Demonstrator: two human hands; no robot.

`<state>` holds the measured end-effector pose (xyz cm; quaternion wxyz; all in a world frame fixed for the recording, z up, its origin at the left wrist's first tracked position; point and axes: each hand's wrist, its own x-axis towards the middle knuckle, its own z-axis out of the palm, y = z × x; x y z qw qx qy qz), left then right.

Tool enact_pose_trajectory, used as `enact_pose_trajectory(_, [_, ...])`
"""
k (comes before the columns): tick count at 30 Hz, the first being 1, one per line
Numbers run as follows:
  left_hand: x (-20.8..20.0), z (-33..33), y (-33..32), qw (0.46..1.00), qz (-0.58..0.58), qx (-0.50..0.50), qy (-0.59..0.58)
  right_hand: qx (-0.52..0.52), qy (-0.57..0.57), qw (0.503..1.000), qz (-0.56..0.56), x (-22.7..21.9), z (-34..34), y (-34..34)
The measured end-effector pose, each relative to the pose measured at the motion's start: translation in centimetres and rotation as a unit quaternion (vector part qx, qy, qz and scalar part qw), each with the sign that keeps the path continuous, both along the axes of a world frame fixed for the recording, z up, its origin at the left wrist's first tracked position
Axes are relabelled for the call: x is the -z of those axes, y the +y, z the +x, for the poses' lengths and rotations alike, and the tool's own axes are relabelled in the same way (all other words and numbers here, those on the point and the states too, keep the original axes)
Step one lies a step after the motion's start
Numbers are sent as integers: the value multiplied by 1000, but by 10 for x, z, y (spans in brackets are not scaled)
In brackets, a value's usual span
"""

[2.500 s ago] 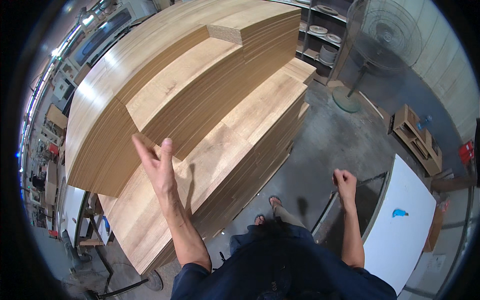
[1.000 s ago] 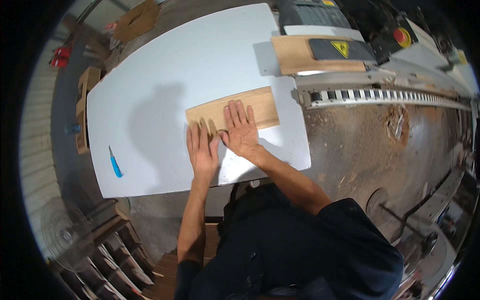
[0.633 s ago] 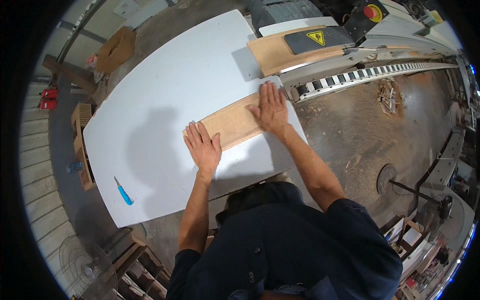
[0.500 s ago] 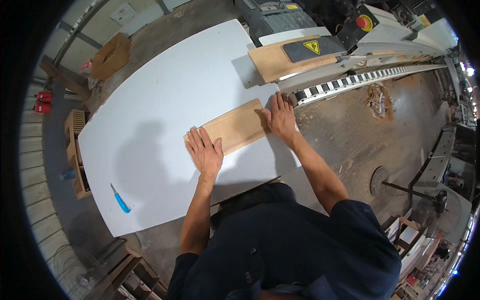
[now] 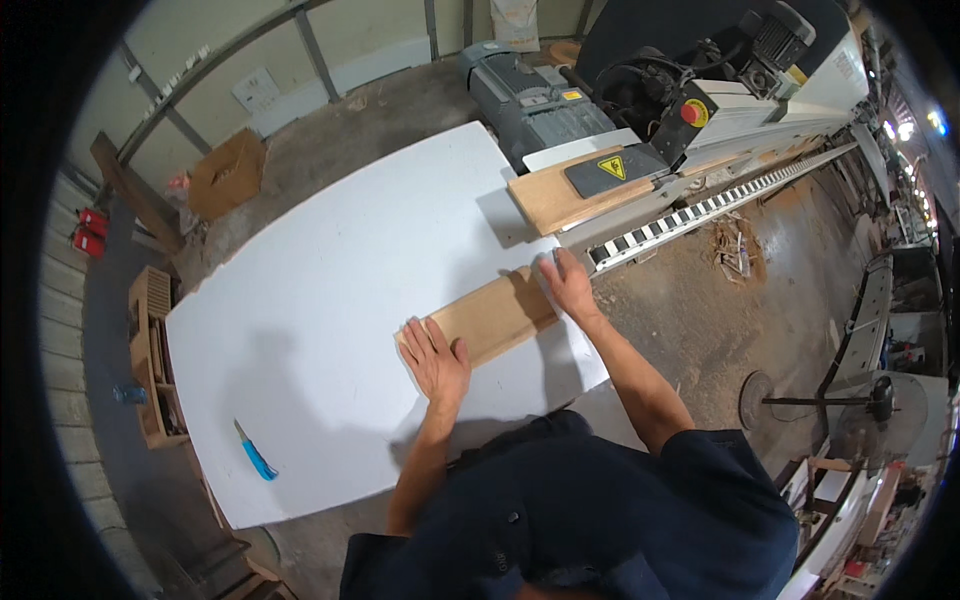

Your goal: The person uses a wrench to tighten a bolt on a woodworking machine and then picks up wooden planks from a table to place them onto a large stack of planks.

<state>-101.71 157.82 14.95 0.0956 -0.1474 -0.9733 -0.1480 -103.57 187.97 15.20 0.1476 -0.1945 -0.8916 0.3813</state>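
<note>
A short wooden board (image 5: 490, 318) lies flat on a big white table (image 5: 340, 270), near its front right corner. My left hand (image 5: 436, 358) presses flat on the board's left end, fingers spread. My right hand (image 5: 566, 284) rests on the board's right end, at the table's right edge beside the machine's toothed feed rail (image 5: 690, 214). Both palms lie on the board; neither hand wraps around it.
A blue-handled knife (image 5: 256, 456) lies near the table's front left. A woodworking machine (image 5: 700, 110) with a wooden infeed plate (image 5: 555, 200) and a grey motor (image 5: 530, 100) stands to the right. A cardboard box (image 5: 225, 172), a floor fan (image 5: 880, 400) and wood scraps (image 5: 735, 250) sit on the floor.
I turned from a stack of large panels to the white table. Over the last second my right hand slid along the board to its right end, and the board shifted toward the feed rail.
</note>
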Motion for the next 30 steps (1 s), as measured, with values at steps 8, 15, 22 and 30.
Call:
enact_pose_trajectory(8, [-7,0,-3,999,36,2,-8,154,97,587,-789,-47,-63,1])
enact_pose_trajectory(15, [-58,-14,27,892,398,27,-213,65,59,748,-658,-27,-13,-29])
enact_pose_trajectory(22, [-56,-8,33,563,743,-90,-351,44,-46,727,-684,-56,85,-158])
enact_pose_trajectory(30, [-54,-12,-44,624,684,-106,-363,36,-120,741,-659,-35,93,-135])
